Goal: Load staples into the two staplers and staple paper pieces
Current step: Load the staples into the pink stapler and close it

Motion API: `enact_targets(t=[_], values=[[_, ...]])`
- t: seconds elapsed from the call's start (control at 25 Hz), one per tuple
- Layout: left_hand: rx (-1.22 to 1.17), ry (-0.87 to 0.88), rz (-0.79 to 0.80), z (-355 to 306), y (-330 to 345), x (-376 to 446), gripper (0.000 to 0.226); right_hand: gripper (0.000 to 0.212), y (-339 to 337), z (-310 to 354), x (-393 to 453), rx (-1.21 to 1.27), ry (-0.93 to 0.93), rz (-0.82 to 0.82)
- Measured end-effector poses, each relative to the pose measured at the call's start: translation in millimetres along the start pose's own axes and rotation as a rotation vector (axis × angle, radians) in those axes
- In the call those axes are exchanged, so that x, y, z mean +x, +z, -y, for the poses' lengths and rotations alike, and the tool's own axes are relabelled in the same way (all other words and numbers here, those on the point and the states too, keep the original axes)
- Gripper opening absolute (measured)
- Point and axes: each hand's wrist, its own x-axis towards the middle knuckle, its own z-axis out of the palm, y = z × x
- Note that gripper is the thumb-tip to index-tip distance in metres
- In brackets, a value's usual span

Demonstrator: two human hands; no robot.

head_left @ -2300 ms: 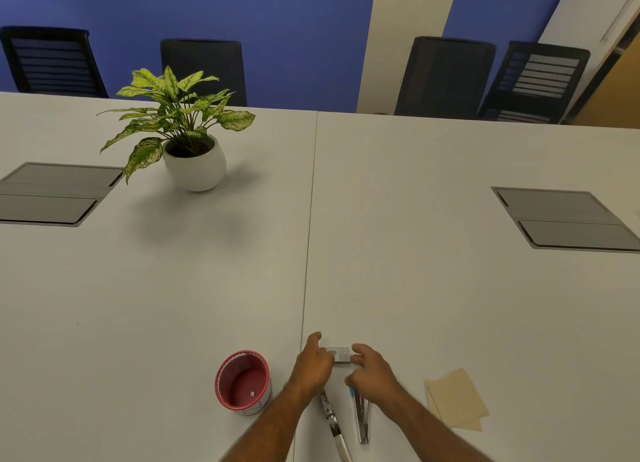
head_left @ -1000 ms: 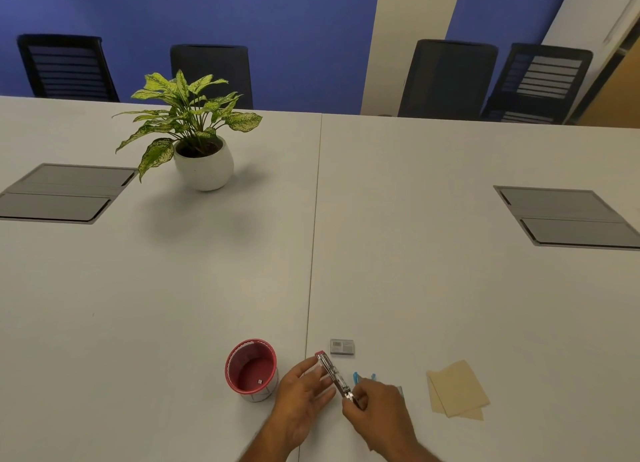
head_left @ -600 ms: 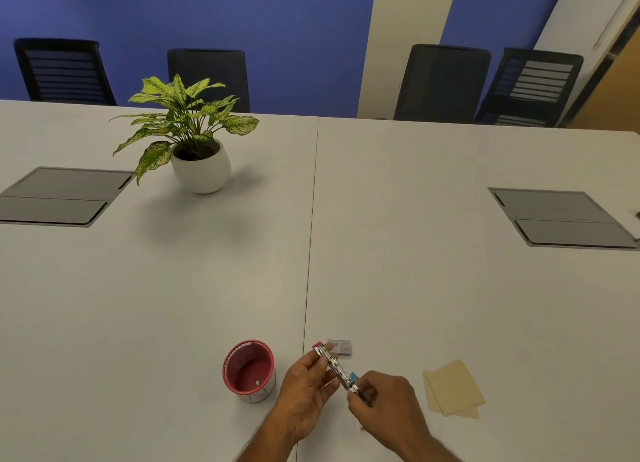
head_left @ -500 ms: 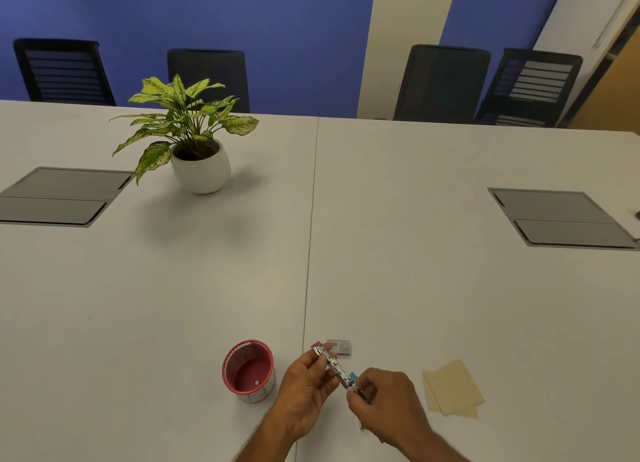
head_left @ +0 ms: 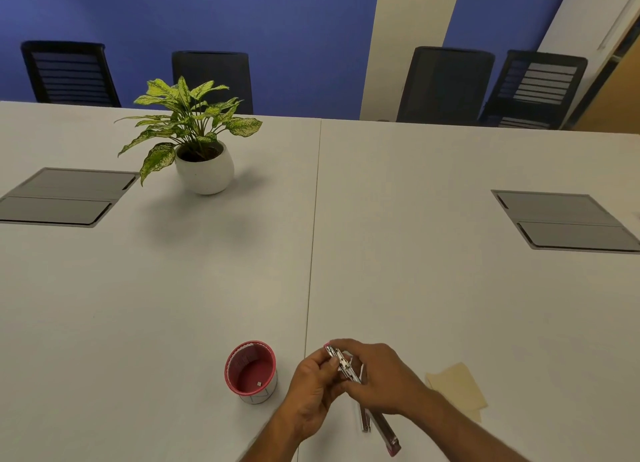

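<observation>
Cup: 1 red cup stood left of the hands, with 1 small pale square inside; too small to identify.
Left hand: fingers curled, pinching the upper end of the pink stapler.
Pink stapler: 1, swung wide open and held above the table, between both hands; its far end stuck out below the right wrist.
Right hand: fingers bent over the stapler's middle, pressing or pinching there; a staple strip could not be made out.
Second stapler: 1 metal piece showed under the right hand, probably this; mostly hidden.
Paper: at least 2 tan sheets overlapped, just right of the hands.
Staples: 0 in view; likely hidden behind the right hand.
Risk 1: a strip seated crooked in the channel could jam or snap.
Risk 2: the sprung top could snap shut on a fingertip if the left pinch slipped.
Risk 3: the loose far end could knock the second stapler.
</observation>
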Motion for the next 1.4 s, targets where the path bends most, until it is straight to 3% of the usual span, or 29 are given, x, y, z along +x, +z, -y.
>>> enact_targets(t=[0.44, 0.72, 0.96, 1.04, 1.24, 1.4], values=[[0.055, 0.003, 0.016, -2, 2, 2, 0.027, 0.036, -2, -4, 4, 0.018, 0.078, 0.02], [0.115, -0.003, -0.019, -2, 0, 2, 0.025, 0.022, 1, -1, 3, 0.023, 0.141, -0.164], [0.142, 0.016, -0.039, 1, 1, 6, 0.026, 0.006, 5, 7, 1, 0.03, 0.243, -0.218], [0.119, 0.017, -0.059, 1, -1, 6, 0.026, 0.011, 4, 8, 0, 0.032, 0.259, -0.233], [0.068, 0.009, -0.127, -1, -6, 11, 0.024, 0.018, 3, 8, -3, 0.154, 0.295, -0.222], [0.044, 0.015, -0.142, -3, -6, 12, 0.023, 0.02, -1, 6, -2, 0.497, 0.426, -0.204]])
